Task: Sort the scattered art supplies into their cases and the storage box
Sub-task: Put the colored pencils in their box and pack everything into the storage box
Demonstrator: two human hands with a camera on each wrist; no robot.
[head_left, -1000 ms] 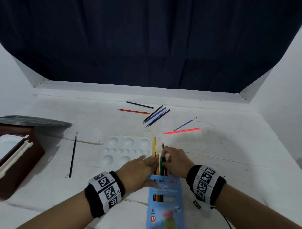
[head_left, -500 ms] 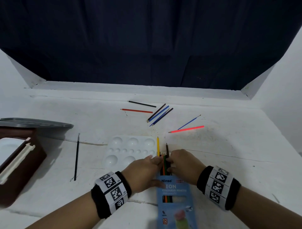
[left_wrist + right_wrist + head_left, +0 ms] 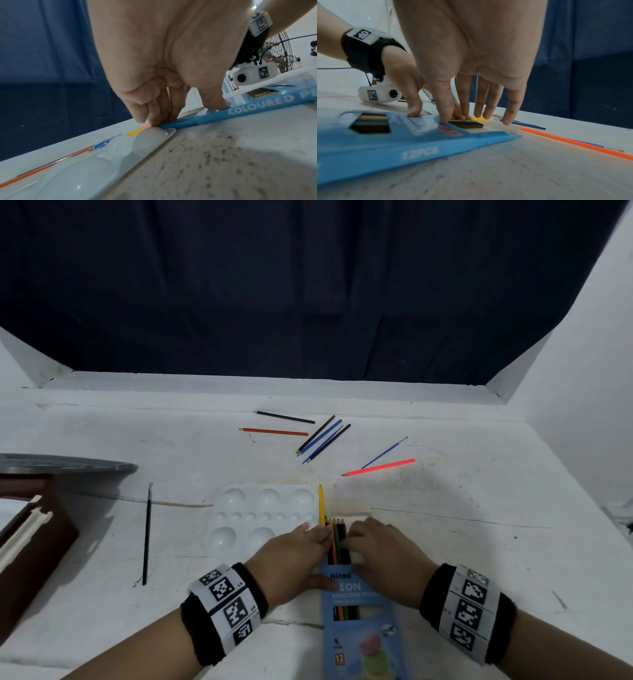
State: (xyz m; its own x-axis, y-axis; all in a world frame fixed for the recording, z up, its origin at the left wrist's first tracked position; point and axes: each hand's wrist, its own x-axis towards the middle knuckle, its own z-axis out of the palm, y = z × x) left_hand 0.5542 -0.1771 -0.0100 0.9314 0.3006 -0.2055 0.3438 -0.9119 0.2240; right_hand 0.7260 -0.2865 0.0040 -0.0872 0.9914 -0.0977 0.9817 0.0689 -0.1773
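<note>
A blue coloured-pencil box (image 3: 359, 628) lies flat at the near edge, its open mouth facing away. Orange, green and dark pencils (image 3: 337, 539) stick out of the mouth side by side. A yellow pencil (image 3: 321, 503) reaches further out along their left. My left hand (image 3: 294, 559) rests left of the mouth, with its thumb (image 3: 214, 102) pressing on the box top (image 3: 257, 105) and straight fingers against the yellow pencil. My right hand (image 3: 380, 556) is on the right, its thumb (image 3: 443, 115) on the box mouth (image 3: 453, 129) and its fingers straight down.
A white paint palette (image 3: 260, 518) lies just left of the hands and a black brush (image 3: 147, 532) further left. A brown storage box (image 3: 30, 542) with a grey lid (image 3: 65, 465) stands at the left edge. Loose pencils (image 3: 323, 440), a neon pink pencil (image 3: 378, 467) and a blue brush (image 3: 383, 453) lie beyond.
The dark pencil that stuck out beside the yellow one has slid back level with the others in the box. Both hands stay at the box mouth.
</note>
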